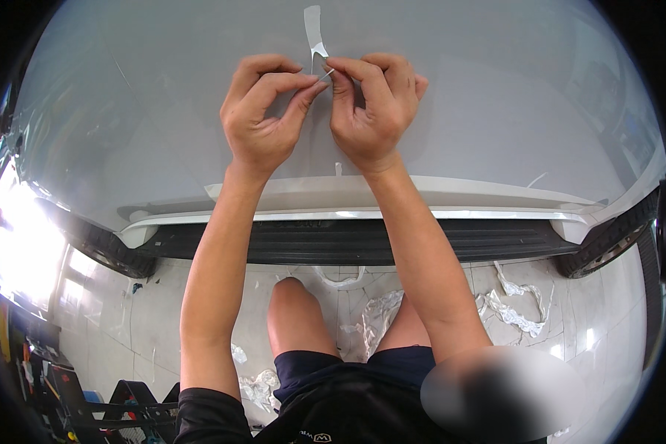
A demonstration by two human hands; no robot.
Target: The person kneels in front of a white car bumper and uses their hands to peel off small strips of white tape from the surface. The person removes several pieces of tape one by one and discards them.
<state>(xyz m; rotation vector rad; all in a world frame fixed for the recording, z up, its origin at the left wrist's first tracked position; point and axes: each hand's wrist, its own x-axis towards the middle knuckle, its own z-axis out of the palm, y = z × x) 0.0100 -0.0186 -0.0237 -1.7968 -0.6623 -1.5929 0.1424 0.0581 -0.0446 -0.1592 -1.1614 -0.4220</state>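
In front of a grey vehicle side panel [481, 89], my hands are raised close together. My left hand [266, 118] pinches a thin white strip [325, 75] between thumb and index finger. My right hand [374, 107] pinches too, its thumb and index fingertips meeting at the strip's upper end. Just above the fingertips, a pale strip of film or tape [313, 28] lies on the panel; its lower end splits into narrow tails. One tail runs down between my hands, and I cannot tell whether it joins the held strip.
Below the panel runs a black side step [481, 240], with a left wheel [115, 248] and a right wheel [607, 240] at its ends. Crumpled white film scraps [522, 314] litter the tiled floor around my legs. A black rack with tools [126, 411] stands at lower left.
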